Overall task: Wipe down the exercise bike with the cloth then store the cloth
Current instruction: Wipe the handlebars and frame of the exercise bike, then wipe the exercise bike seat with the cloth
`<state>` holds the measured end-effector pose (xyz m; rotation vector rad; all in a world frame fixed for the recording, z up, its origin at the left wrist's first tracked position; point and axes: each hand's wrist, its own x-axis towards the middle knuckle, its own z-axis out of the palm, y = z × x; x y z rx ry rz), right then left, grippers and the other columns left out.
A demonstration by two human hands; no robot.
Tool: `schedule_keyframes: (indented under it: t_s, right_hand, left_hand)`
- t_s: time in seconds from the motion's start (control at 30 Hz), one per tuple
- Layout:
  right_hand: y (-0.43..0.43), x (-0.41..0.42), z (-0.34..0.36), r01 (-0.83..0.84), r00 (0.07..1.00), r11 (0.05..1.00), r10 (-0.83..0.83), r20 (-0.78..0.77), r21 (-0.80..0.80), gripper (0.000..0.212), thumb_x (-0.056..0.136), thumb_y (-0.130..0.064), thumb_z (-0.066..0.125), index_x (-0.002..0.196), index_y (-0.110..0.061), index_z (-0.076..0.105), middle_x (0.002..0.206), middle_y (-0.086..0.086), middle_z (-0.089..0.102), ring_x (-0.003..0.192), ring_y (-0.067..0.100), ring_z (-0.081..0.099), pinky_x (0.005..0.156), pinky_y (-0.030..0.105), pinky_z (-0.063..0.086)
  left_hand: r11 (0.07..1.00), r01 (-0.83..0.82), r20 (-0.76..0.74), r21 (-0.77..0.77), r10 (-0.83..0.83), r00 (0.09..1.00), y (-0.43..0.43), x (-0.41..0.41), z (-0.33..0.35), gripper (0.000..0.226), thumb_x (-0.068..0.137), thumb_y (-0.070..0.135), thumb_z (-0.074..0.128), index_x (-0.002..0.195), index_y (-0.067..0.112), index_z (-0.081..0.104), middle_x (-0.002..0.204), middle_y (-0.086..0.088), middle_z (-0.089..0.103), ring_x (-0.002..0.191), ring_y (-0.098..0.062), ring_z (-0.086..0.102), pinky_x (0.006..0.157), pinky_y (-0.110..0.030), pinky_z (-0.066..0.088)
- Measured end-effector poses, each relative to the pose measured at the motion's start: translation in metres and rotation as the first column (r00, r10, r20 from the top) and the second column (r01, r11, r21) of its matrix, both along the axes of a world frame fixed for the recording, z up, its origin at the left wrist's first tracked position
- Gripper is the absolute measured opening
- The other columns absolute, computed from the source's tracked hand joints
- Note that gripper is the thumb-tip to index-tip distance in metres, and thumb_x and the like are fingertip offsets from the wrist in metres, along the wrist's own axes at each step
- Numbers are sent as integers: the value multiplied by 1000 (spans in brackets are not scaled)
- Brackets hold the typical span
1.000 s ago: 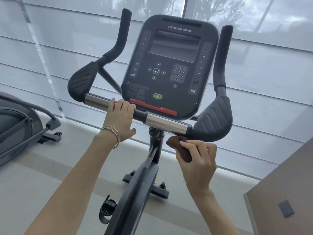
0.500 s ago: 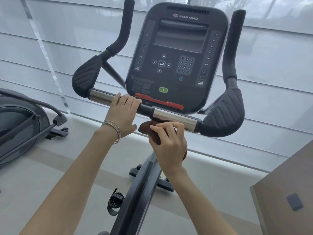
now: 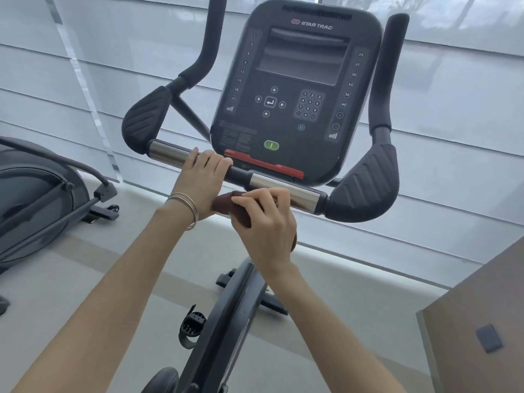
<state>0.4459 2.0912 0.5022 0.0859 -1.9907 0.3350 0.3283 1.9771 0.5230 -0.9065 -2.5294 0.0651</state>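
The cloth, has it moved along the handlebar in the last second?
Yes. The cloth in the right hand slid leftward under the handlebar, from beside the right grip pad to the left hand.

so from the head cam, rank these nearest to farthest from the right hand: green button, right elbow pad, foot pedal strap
From the right hand:
1. Right elbow pad, just off to its right.
2. Green button, above it on the console.
3. Foot pedal strap, well below and left, near the floor.
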Motion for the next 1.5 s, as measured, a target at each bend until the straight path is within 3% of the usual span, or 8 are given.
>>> schedule_keyframes:
  t_s: [0.2, 0.4, 0.53, 0.7, 0.87, 1.03, 1.3, 1.5]
  right_hand:
    - [34, 55, -2, -124, 992, 992, 124, 9, -16, 12, 73, -18, 75, 84, -13, 72, 88, 1, 69, 89, 21, 47, 71, 25, 49]
    - [75, 126, -16, -176, 972, 977, 192, 137, -125, 28, 71, -15, 81, 96, -10, 72, 99, 4, 66, 92, 27, 53, 87, 20, 41]
    - [97, 167, -25, -238, 940, 966, 255, 226, -99, 39, 74, -17, 79, 110, -7, 68, 108, 8, 65, 97, 27, 55, 89, 26, 46]
    - [102, 207, -42, -317, 900, 940, 340, 273, -128, 33, 73, -12, 79, 104, -7, 70, 109, 9, 66, 98, 30, 57, 89, 30, 47]
    - [90, 235, -61, -373, 850, 912, 409, 331, -170, 30, 71, -12, 80, 100, -8, 71, 105, 4, 68, 95, 26, 57, 88, 21, 42]
    - [73, 258, -83, -384, 796, 893, 449, 406, -236, 32, 69, -13, 82, 100, -13, 71, 104, 0, 68, 95, 22, 56, 82, 28, 48]
    - [14, 273, -109, -421, 721, 875, 484, 496, -241, 35, 66, -8, 82, 98, -13, 71, 101, -1, 68, 91, 23, 56, 81, 24, 45]
    - [-57, 286, -128, -341, 707, 895, 445, 550, -286, 34, 69, -13, 80, 102, -14, 70, 105, 1, 67, 97, 23, 56, 88, 25, 40]
  left_hand:
    - [996, -69, 50, -60, 72, 996, -30, 41, 3, 87, 78, 28, 68, 145, 12, 15, 152, -10, 22, 141, -29, 17, 116, -48, 15]
    - [991, -131, 158, -23, 133, 978, -48, 137, -21, 79, 75, 25, 71, 141, 9, 31, 148, -15, 33, 137, -35, 27, 115, -48, 21]
    - [988, -150, 296, -42, 155, 943, -45, 204, -40, 76, 80, 28, 67, 143, 14, 27, 149, -9, 31, 137, -30, 26, 114, -41, 21]
    - [986, -169, 390, 7, 153, 908, -56, 278, -51, 68, 80, 20, 66, 139, 10, 35, 143, -10, 40, 130, -29, 37, 111, -39, 29]
    - [969, -245, 402, 30, 213, 891, -79, 328, -64, 63, 75, 14, 71, 132, 5, 46, 132, -14, 53, 118, -34, 50, 103, -41, 39]
    - [942, -334, 454, -28, 310, 835, -115, 358, -83, 65, 77, 26, 70, 134, 9, 44, 135, -9, 50, 123, -29, 45, 107, -37, 33]
    - [916, -398, 504, -49, 367, 782, -171, 389, -112, 66, 82, 41, 60, 139, 18, 35, 141, 2, 40, 127, -18, 38, 104, -29, 35]
    - [942, -331, 545, -57, 307, 780, -228, 397, -126, 69, 82, 35, 64, 140, 12, 36, 143, -5, 40, 128, -24, 39, 109, -32, 30]
